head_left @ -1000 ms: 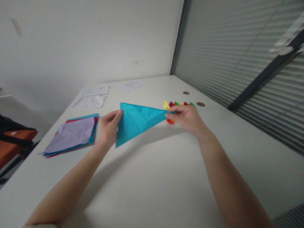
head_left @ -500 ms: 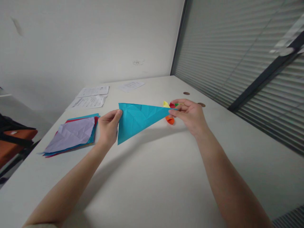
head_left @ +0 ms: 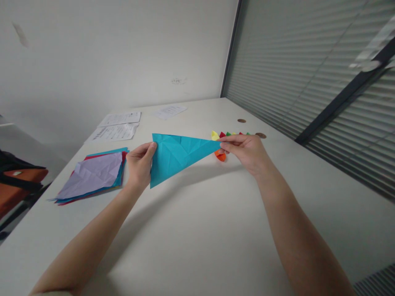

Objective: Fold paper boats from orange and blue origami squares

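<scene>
A blue sheet of paper (head_left: 177, 156), creased and folded into a long triangle, is held up above the table between both hands. My left hand (head_left: 140, 162) pinches its wide left edge, thumb in front and fingers behind. At the narrow right tip, my right hand (head_left: 243, 152) pinches the paper between thumb and fingers. Behind that hand lie several small folded paper pieces in yellow, red and green, with an orange folded piece (head_left: 220, 156) in front of them; my right hand partly hides this group.
On the left of the white table (head_left: 191, 238) lies a stack of coloured paper with a creased lilac sheet (head_left: 92, 172) on top. Printed sheets (head_left: 115, 131) lie at the back left. Two round brown discs or holes (head_left: 261, 135) show near the right edge, beside window blinds (head_left: 277, 82).
The fingers of my right hand have straightened and come down onto the paper's tip, showing more of the small coloured pieces behind. My left hand keeps its pinch.
</scene>
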The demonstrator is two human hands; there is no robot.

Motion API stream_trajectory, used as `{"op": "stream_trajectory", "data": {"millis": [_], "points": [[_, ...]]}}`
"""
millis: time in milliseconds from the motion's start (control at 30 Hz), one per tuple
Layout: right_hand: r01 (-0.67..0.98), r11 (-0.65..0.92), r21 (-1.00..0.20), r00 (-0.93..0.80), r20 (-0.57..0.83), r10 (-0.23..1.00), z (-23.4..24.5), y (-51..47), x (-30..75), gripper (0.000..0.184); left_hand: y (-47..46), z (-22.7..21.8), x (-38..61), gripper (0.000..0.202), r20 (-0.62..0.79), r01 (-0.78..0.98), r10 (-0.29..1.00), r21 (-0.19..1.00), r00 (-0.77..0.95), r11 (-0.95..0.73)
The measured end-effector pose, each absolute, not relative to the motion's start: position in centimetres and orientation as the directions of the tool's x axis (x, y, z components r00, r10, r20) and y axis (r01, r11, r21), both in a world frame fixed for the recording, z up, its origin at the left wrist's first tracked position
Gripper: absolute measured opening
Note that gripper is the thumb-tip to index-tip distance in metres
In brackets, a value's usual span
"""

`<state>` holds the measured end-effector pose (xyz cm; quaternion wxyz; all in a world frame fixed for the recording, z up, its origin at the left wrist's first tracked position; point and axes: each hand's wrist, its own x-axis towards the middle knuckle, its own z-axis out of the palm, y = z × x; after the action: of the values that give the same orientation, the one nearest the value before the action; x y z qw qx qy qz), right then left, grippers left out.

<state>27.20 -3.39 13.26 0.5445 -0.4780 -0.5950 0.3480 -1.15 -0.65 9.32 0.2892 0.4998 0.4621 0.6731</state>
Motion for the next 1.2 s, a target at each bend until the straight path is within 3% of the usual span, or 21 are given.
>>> {"op": "stream_trajectory", "data": {"millis": [800,1200], "points": [[0.153,0.269,-0.951,0.041,0.278,0.960,13.17,-3.37,27.34,0.032,-0.11,8.64,-1.32,0.035,0.382,0.064,0.864,0.921,-0.327,-0.383],[0.262,0.181,-0.948,-0.001,0.188,0.982,13.92,-3.77,27.86,0.031,-0.17,8.99,-1.41,0.030,0.409,-0.001,0.864,0.904,-0.292,-0.428]]}}
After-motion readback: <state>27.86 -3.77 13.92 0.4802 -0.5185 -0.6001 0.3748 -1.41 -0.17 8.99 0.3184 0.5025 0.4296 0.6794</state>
